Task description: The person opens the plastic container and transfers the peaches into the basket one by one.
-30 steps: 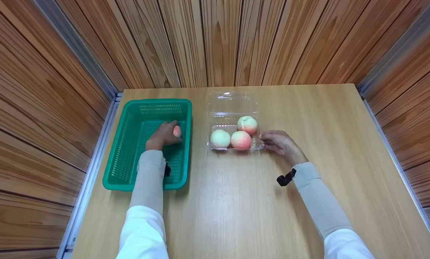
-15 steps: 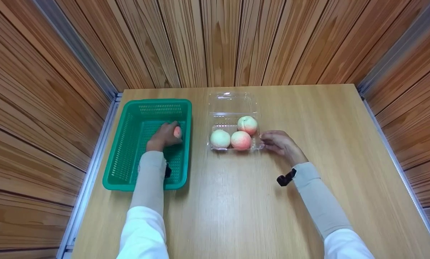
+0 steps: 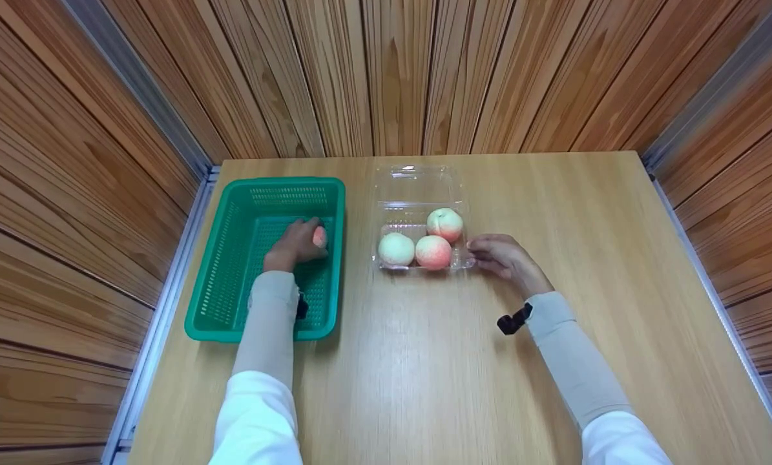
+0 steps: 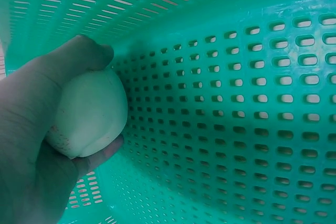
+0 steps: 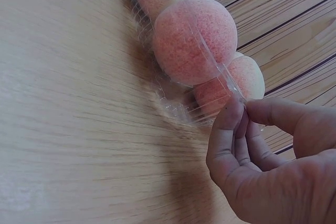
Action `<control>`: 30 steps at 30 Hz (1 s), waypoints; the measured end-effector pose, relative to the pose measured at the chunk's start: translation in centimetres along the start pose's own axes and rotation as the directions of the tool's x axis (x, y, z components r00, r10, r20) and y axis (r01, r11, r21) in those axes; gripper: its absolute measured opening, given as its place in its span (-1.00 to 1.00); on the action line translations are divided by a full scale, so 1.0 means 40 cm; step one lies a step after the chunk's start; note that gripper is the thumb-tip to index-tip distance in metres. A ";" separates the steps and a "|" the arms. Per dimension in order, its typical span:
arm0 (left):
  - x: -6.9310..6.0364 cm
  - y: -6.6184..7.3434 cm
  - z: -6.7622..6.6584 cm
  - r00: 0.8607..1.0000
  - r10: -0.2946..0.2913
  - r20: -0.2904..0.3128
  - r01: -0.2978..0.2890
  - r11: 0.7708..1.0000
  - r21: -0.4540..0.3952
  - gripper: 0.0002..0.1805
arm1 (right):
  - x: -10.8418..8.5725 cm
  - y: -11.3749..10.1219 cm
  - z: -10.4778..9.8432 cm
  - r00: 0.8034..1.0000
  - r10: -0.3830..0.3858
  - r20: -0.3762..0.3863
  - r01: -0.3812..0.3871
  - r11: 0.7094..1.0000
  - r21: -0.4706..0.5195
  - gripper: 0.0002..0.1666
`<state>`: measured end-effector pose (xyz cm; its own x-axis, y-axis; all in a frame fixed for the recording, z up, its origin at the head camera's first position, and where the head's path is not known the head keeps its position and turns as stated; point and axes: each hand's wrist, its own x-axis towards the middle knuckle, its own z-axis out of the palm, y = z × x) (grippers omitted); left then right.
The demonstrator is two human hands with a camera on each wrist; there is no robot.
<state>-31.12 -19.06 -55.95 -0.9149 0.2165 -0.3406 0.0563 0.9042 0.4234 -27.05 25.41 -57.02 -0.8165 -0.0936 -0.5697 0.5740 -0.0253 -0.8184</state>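
Inside the green basket (image 3: 198, 284), my left hand (image 3: 292, 244) grips a peach (image 3: 320, 237). The left wrist view shows fingers and thumb curled round this pale peach (image 4: 97, 108), close to the perforated basket wall. At the table's middle lies a clear plastic clamshell box (image 3: 418, 187), its lid folded back. Three peaches sit in it: a pale one (image 3: 396, 249) at front left, a pinker one (image 3: 433, 252) beside it, and another (image 3: 444, 224) behind. My right hand (image 3: 502, 258) pinches the box's right front rim between thumb and fingertips, plain in the right wrist view (image 5: 273, 156).
The wooden table (image 3: 411, 387) carries the basket on the left and the box right of it. Wood-panelled walls (image 3: 395, 77) enclose the back and both sides, with metal rails (image 3: 159, 316) along the table's side edges.
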 end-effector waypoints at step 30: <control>-0.018 -0.006 -0.015 1.000 -0.002 -0.004 0.002 0.999 -0.047 -0.16 | -0.003 0.001 0.004 1.000 -0.028 0.009 0.028 0.999 0.016 -0.94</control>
<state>-30.72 -19.66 -55.31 -0.9167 0.2127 -0.3383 0.0354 0.8864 0.4616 -26.93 25.27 -57.00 -0.8318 -0.1017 -0.5456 0.5517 -0.0443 -0.8328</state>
